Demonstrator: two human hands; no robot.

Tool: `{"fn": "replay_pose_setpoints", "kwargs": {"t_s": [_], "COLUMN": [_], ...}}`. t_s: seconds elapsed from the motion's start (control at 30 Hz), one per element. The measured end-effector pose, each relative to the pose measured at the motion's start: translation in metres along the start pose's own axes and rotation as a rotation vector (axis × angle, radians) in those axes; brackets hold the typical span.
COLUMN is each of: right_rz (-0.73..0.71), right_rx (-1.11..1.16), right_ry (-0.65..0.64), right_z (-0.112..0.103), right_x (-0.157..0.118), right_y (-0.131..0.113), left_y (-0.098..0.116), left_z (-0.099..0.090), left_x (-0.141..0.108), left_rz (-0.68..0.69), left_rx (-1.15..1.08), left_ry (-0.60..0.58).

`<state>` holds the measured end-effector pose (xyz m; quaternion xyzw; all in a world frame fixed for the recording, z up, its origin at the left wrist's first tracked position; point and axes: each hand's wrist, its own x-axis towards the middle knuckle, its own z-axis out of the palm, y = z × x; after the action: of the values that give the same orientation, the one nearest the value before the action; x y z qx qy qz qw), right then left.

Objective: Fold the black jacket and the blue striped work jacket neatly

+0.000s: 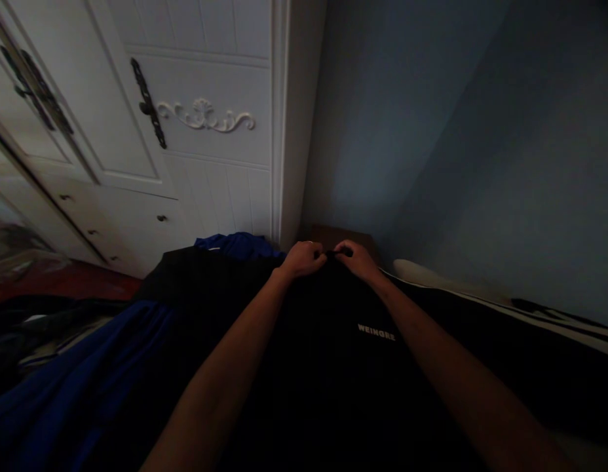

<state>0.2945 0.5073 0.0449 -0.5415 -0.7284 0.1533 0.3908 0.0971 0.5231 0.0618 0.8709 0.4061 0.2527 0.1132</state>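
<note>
A black garment (328, 367) with pale "WEINGRE" lettering on its chest side is spread out in front of me, the letters reading upright. At its far edge my left hand (304, 257) pinches the cloth with closed fingers. My right hand (357, 259) grips the same edge a short way to the right, thumb and fingertips together. A small dark fold of fabric shows between the two hands. The light is dim, so the garment's sleeves and exact cut cannot be made out.
Blue clothing (82, 367) and dark clothing lie heaped on the left. White wardrobe doors (210, 170) with dark handles stand beyond. A bluish wall (432, 131) rises behind on the right. Dark fabric with white stripes (544, 321) lies at right, by a brown box-like thing (341, 234).
</note>
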Motion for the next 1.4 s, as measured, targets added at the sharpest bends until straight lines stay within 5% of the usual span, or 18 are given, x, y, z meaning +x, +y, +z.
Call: {"fn": "replay_pose_setpoints", "kwargs": {"t_s": [0.17,0.4,0.83,1.13,1.4], "right_rz": [-0.096,-0.226,-0.395,-0.361,-0.388], "right_rx": [-0.050,-0.034,-0.181,-0.211,-0.207], "right_ry": [0.044,0.077,0.177,0.273,0.189], "right_z": [0.003,0.001,-0.014,-0.021,-0.031], "right_x": [-0.014,-0.021,-0.020,-0.019,-0.018], "right_y": [0.001,-0.001,-0.012,-0.016,-0.019], "left_y": [0.001,-0.016,-0.003,0.018,0.036], "left_z": [0.001,0.009,0.006,-0.012,-0.019], "left_x": [0.008,0.018,0.022,0.022,0.019], "left_rz": [-0.194,-0.181,-0.030,0.082,0.112], "left_rx": [-0.013,-0.175,-0.625,-0.540,-0.403], "left_ry": [-0.082,-0.152,0.107,0.136,0.108]}}
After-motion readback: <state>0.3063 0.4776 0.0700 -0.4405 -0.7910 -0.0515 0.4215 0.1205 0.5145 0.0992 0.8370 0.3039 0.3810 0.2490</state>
